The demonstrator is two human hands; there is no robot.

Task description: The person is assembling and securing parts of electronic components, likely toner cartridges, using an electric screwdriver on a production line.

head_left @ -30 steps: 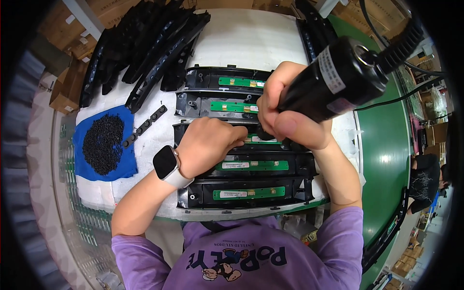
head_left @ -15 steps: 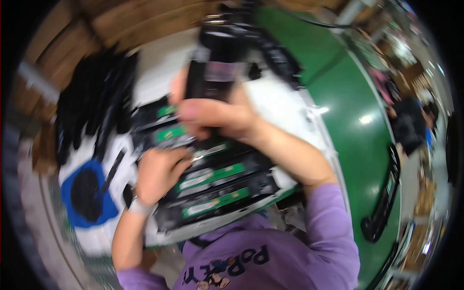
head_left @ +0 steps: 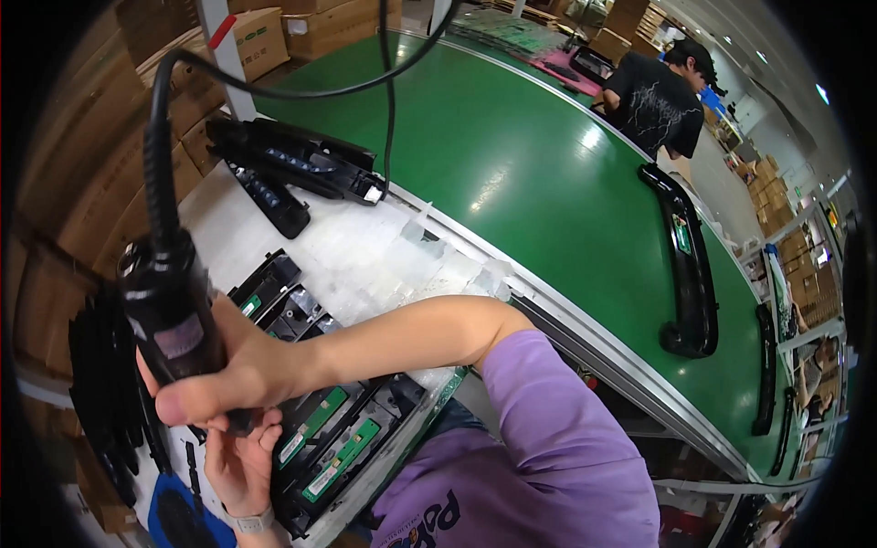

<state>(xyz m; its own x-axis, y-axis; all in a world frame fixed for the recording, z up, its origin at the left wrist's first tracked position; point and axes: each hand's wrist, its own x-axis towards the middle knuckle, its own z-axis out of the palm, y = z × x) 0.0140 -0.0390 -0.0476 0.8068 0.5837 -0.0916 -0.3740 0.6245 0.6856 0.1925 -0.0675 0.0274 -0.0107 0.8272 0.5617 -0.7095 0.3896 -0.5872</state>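
My right hand [head_left: 239,365] is wrapped round a black corded electric screwdriver [head_left: 164,288], held upright with its thick cable rising from the top. Just below the tool's lower end is my left hand [head_left: 239,475], its fingers curled together. Whatever they pinch, if anything, is too small to make out. Beside and beneath both hands lie several long black plastic housings [head_left: 388,429] in a row on the white work surface. Green circuit boards [head_left: 343,459] sit in them, and my right hand and forearm cover part of the row.
Black parts [head_left: 292,160] are stacked at the back of the white table. Long black strips [head_left: 100,393] and a blue mat [head_left: 169,516] lie at left. A green conveyor belt [head_left: 512,173] carries a curved black housing [head_left: 690,265]. A co-worker [head_left: 653,100] stands beyond it.
The view has swung toward the right, bringing in more belt and the co-worker. My left hand has gone from lying over the boards to the screwdriver's lower end; the right hand still holds the tool.
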